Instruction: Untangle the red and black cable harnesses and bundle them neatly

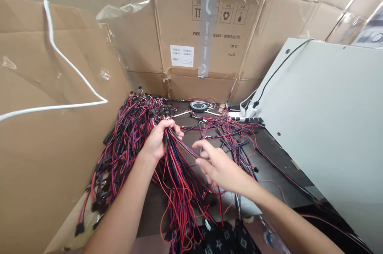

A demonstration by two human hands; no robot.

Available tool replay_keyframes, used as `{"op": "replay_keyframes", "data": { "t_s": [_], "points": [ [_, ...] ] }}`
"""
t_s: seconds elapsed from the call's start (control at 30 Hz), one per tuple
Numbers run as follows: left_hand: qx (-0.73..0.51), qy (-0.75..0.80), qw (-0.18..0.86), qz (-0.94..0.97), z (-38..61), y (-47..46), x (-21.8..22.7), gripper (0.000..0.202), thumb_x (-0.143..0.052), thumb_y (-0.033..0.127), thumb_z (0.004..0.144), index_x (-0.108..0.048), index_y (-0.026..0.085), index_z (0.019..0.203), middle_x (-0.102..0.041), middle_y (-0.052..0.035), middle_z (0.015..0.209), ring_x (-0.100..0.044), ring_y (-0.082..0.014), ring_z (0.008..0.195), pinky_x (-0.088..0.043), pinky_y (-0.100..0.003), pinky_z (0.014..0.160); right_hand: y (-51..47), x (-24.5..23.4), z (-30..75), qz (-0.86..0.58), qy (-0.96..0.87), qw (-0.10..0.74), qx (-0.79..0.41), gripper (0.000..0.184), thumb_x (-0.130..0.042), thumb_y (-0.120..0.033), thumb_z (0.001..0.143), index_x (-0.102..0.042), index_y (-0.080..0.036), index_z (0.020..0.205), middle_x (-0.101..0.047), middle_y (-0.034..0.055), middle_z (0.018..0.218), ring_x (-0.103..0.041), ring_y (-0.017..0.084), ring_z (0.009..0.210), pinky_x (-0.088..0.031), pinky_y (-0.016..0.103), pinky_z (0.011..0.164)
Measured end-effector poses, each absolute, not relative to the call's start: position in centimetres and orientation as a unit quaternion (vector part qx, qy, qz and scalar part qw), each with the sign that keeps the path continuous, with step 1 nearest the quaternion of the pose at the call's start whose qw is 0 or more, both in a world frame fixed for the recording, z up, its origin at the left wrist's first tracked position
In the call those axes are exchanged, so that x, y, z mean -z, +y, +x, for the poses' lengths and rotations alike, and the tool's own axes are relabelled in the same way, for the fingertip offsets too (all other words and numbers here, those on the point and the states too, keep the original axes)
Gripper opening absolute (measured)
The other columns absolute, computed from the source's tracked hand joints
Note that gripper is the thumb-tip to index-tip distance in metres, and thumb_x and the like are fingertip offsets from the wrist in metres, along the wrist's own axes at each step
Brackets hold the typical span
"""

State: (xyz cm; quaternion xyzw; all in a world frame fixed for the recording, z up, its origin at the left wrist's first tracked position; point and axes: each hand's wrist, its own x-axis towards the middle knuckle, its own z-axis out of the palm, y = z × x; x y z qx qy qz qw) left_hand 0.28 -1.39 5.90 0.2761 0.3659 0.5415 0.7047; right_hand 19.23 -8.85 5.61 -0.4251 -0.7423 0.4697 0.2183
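Observation:
My left hand is closed around the upper end of a wire bundle, made of red, blue, black and orange wires. The bundle hangs down toward the table's front edge, over dark patterned cloth. To its right, my right hand has thumb and fingers closed about a few thin wires that stretch from the left hand's grip. A white connector shows near the lower ends. Beside my left hand lies a big heap of wire harnesses with black connectors. The palm side of my right hand is hidden.
More loose wires lie across the dark table. At the back are a tape roll and a power strip with a plug. A cardboard sheet, stacked boxes and a pale panel bound the space.

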Motion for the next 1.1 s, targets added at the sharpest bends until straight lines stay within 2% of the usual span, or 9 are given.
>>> {"op": "replay_keyframes", "data": {
  "t_s": [0.13, 0.23, 0.47, 0.63, 0.7, 0.83, 1.0, 1.03, 1.1],
  "points": [
    [-0.507, 0.270, 0.794, 0.200, -1.1, -1.2, -6.3, 0.028, -0.039, 0.015, 0.088, -0.046, 0.015, 0.062, -0.040, 0.0059, 0.039, -0.041, -0.0046, 0.029, -0.031, -0.010, 0.028, -12.1, -6.2, 20.4, -0.306, -0.851, 0.158, -0.397, 0.021, -0.042, -0.026, 0.096, -0.060, -0.018, 0.104, -0.062, 0.0039, 0.082, -0.058, 0.014, 0.077, -0.047, 0.027, 0.071],
    [-0.460, 0.196, 0.856, 0.135, -2.2, -0.9, -6.3, 0.029, -0.034, 0.021, 0.095, -0.044, 0.016, 0.068, -0.036, 0.0075, 0.037, -0.038, -0.0034, 0.024, -0.022, -0.007, 0.023, -11.7, -4.9, 22.2, -0.287, -0.872, 0.168, -0.360, 0.024, -0.045, -0.028, 0.096, -0.062, -0.016, 0.109, -0.065, 0.0063, 0.096, -0.057, 0.016, 0.091, -0.044, 0.031, 0.086],
    [-0.420, 0.155, 0.889, 0.094, -2.3, -0.6, -5.8, 0.030, -0.030, 0.029, 0.098, -0.041, 0.018, 0.072, -0.036, 0.0067, 0.039, -0.042, -0.0060, 0.024, -0.023, -0.008, 0.021, -10.2, -0.1, 23.1, -0.291, -0.906, 0.137, -0.275, 0.035, -0.053, -0.032, 0.092, -0.055, -0.019, 0.125, -0.054, 0.0087, 0.122, -0.048, 0.020, 0.108, -0.042, 0.034, 0.092],
    [-0.407, 0.134, 0.898, 0.099, -2.1, -0.6, -5.7, 0.027, -0.035, 0.027, 0.097, -0.040, 0.019, 0.072, -0.037, 0.0065, 0.040, -0.043, -0.0057, 0.025, -0.023, -0.007, 0.021, -10.3, 0.9, 21.4, -0.264, -0.941, 0.122, -0.177, 0.018, -0.048, -0.026, 0.094, -0.065, -0.018, 0.091, -0.060, 0.0061, 0.095, -0.049, 0.018, 0.087, -0.043, 0.030, 0.075],
    [-0.397, 0.117, 0.905, 0.101, -2.5, -0.5, -5.7, 0.024, -0.039, 0.025, 0.096, -0.040, 0.019, 0.072, -0.037, 0.0070, 0.039, -0.043, -0.0055, 0.025, -0.022, -0.006, 0.021, -9.4, 0.9, 21.8, -0.263, -0.929, 0.177, -0.191, 0.020, -0.046, -0.025, 0.095, -0.062, -0.017, 0.085, -0.060, 0.0053, 0.085, -0.051, 0.017, 0.080, -0.042, 0.029, 0.072],
    [-0.385, 0.119, 0.904, 0.142, -3.2, -0.4, -5.6, 0.021, -0.044, 0.019, 0.092, -0.042, 0.018, 0.072, -0.037, 0.0071, 0.040, -0.043, -0.0054, 0.026, -0.019, -0.006, 0.020, -7.4, 0.2, 23.5, -0.324, -0.799, 0.414, -0.292, 0.022, -0.042, -0.027, 0.096, -0.054, -0.017, 0.080, -0.057, 0.0030, 0.075, -0.052, 0.013, 0.070, -0.042, 0.026, 0.066],
    [-0.407, 0.158, 0.870, 0.231, -2.4, -1.0, -5.5, 0.017, -0.050, 0.012, 0.085, -0.048, 0.015, 0.069, -0.037, 0.0075, 0.041, -0.036, -0.0037, 0.025, -0.021, -0.008, 0.021, -8.2, -5.0, 25.0, -0.348, -0.657, 0.585, -0.323, 0.016, -0.053, -0.031, 0.092, -0.049, -0.019, 0.081, -0.063, 0.0053, 0.084, -0.061, 0.016, 0.079, -0.049, 0.029, 0.067],
    [-0.416, 0.163, 0.860, 0.244, -2.0, -1.3, -5.4, 0.016, -0.053, 0.010, 0.083, -0.049, 0.014, 0.067, -0.037, 0.0078, 0.041, -0.035, -0.0033, 0.026, -0.024, -0.009, 0.022, -8.8, -6.8, 25.2, -0.336, -0.630, 0.620, -0.326, 0.013, -0.052, -0.029, 0.092, -0.049, -0.020, 0.083, -0.065, 0.0059, 0.086, -0.063, 0.017, 0.078, -0.051, 0.029, 0.064],
    [-0.430, 0.172, 0.847, 0.262, -1.2, -1.7, -5.3, 0.018, -0.058, 0.007, 0.077, -0.048, 0.014, 0.064, -0.037, 0.0084, 0.041, -0.033, -0.0026, 0.027, -0.028, -0.010, 0.024, -9.9, -10.5, 25.3, -0.292, -0.569, 0.683, -0.353, 0.006, -0.048, -0.027, 0.094, -0.047, -0.023, 0.090, -0.066, 0.0023, 0.076, -0.058, 0.011, 0.048, -0.044, 0.022, 0.040]
  ]
}}
